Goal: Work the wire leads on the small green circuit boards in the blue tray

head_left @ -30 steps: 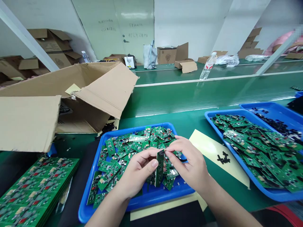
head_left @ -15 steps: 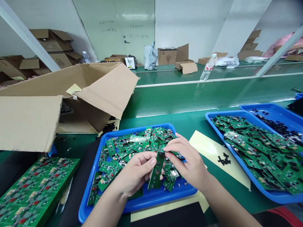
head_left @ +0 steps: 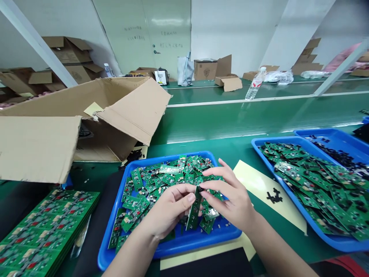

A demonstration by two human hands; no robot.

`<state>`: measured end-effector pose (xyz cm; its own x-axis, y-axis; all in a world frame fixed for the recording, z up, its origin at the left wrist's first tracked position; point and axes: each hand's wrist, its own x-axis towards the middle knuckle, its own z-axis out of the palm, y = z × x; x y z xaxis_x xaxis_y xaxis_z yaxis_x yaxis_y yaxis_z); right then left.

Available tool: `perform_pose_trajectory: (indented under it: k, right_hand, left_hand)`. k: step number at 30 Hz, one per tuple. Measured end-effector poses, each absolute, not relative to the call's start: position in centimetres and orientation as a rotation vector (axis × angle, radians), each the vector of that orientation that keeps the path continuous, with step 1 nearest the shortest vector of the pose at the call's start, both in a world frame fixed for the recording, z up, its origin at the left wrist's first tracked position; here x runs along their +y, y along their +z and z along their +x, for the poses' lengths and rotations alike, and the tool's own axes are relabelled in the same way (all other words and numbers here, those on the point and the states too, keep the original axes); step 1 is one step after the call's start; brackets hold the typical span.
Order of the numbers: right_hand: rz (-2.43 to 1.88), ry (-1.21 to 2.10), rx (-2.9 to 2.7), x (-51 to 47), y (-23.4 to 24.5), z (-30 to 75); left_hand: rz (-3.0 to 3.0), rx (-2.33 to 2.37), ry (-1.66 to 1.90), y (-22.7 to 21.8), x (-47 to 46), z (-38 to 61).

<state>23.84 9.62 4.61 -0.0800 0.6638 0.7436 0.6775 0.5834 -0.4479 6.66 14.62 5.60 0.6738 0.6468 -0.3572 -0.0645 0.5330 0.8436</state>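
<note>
My left hand (head_left: 175, 206) is closed on a narrow green circuit board (head_left: 193, 212), thumb on the near face, holding it tilted above the blue tray (head_left: 170, 248). At the board's upper end sits a small black part (head_left: 199, 189). Thumb and index finger of my right hand (head_left: 227, 196) pinch at this part, while the other fingers are raised and spread. Loose circuit boards (head_left: 138, 204) fill the tray under both hands.
At right stand a second blue tray (head_left: 325, 240) of boards and another blue tray (head_left: 331, 134) with black parts. Black pieces (head_left: 274, 196) lie on yellow paper (head_left: 250, 175). Left are stacked board panels (head_left: 49, 227) and an open carton (head_left: 135, 111). A bottle (head_left: 255, 84) stands behind.
The held board has turned more edge-on. My right hand's upper fingers have lifted and spread, its thumb and index finger staying at the black part. The whole view has shifted slightly.
</note>
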Motion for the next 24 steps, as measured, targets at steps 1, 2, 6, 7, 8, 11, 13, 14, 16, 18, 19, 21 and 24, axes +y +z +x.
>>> perform_pose_trajectory:
  k: [1, 2, 6, 7, 8, 11, 13, 14, 16, 18, 19, 21, 24]
  right_hand:
    - [-1.095, -0.036, -1.766, 9.7, 4.6, 23.7]
    - [-1.091, -0.051, -1.751, 9.7, 4.5, 23.6]
    - [-1.084, -0.05, -1.704, 9.7, 4.5, 23.2]
    - [-1.074, -0.05, -1.697, 9.7, 4.6, 23.2]
    - [-1.062, -0.054, -1.692, 9.7, 4.6, 23.1]
    - [-1.036, -0.085, -1.694, 9.7, 4.6, 23.1]
    - [-1.049, -0.097, -1.703, 9.7, 4.6, 23.0]
    - [-1.067, -0.094, -1.705, 9.8, 4.5, 23.0]
    - [-1.104, -0.068, -1.697, 9.8, 4.3, 22.9]
    - [-1.137, -0.026, -1.655, 9.8, 4.1, 22.9]
    - [-1.155, 0.002, -1.62, 9.7, 4.1, 23.0]
    - [-1.188, 0.08, -1.56, 9.7, 4.1, 23.4]
    - [-1.202, 0.186, -1.594, 9.6, 4.6, 24.5]
  left_hand:
    - [0.917, 0.726, 0.474, 5.6, 14.6, 6.7]
    - [0.913, 0.728, 0.477, 5.5, 14.6, 6.6]
    - [0.888, 0.734, 0.503, 5.6, 14.7, 6.7]
    - [0.884, 0.733, 0.51, 5.6, 14.7, 6.7]
    - [0.886, 0.73, 0.512, 5.6, 14.7, 6.7]
    - [0.894, 0.725, 0.514, 5.7, 14.7, 6.7]
    - [0.887, 0.736, 0.515, 5.7, 14.7, 6.8]
    - [0.88, 0.734, 0.512, 5.7, 14.6, 6.8]
    - [0.862, 0.709, 0.5, 5.8, 14.6, 6.8]
    - [0.838, 0.666, 0.486, 5.9, 14.5, 6.8]
    - [0.828, 0.649, 0.485, 6.0, 14.5, 6.8]
    - [0.815, 0.625, 0.485, 6.1, 14.6, 6.7]
    - [0.799, 0.603, 0.488, 6.1, 14.7, 6.5]
